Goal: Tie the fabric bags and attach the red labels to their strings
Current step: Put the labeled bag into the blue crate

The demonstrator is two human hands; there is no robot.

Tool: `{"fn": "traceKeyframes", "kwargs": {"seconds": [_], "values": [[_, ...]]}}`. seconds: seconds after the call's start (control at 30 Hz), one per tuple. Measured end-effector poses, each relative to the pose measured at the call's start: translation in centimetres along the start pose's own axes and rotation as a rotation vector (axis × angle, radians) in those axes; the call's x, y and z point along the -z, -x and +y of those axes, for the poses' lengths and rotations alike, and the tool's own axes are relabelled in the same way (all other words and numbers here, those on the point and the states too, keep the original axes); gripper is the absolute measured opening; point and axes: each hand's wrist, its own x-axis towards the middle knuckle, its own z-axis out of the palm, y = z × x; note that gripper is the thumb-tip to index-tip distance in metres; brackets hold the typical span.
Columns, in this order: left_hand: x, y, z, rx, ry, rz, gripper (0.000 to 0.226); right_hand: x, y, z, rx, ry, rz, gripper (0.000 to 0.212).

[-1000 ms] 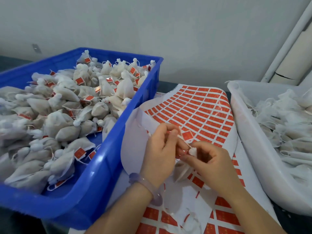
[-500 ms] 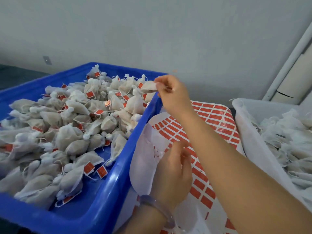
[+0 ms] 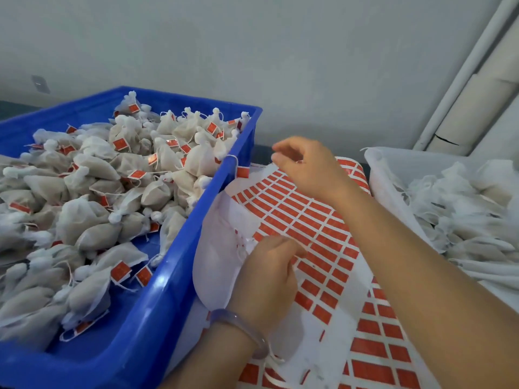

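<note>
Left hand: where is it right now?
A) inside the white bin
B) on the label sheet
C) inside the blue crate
B: the left hand rests on the label sheet, which lies between the blue crate and the white bin.

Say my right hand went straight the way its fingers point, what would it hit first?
Likely the blue bin rim, by the red label hanging over it, though the right hand may sit higher.
</note>
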Motion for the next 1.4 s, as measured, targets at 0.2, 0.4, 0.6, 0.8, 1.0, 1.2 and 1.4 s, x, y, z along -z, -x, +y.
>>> {"fn": "traceKeyframes", "kwargs": {"seconds": [0.2,0.4,0.6,0.8,1.0,1.2,1.4], "values": [[-0.4,0.7,0.4,0.166,0.125,-0.154,0.021,3.3,7.2,0.4,-0.098,0.009,0.077,0.020],[-0.6,0.8,0.4,0.119,0.138,-0.120,0.025,8.2,7.9,2.0,-0.207,0.201,0.075,0.016],[-0.4,0.9,0.6,0.056,0.322,0.077,0.030,13.0,6.3,10.2,-0.619,0.347,-0.122,0.024],[-0.8,0.8,0.4,0.022,0.352,0.101,0.030,13.1,7.3,11.7,-0.689,0.404,-0.482,0.021],[-0.7,0.7,0.4,-0.007,0.320,0.092,0.025,15.5,9.7,9.9,-0.561,0.427,-0.569,0.016],[-0.7,0.7,0.5,-0.013,0.322,0.087,0.026,17.1,14.9,8.7,-0.567,0.349,-0.649,0.031],[-0.8,0.9,0.5,0.006,0.331,0.070,0.027,17.1,16.7,8.2,-0.502,0.198,-0.563,0.030]]}}
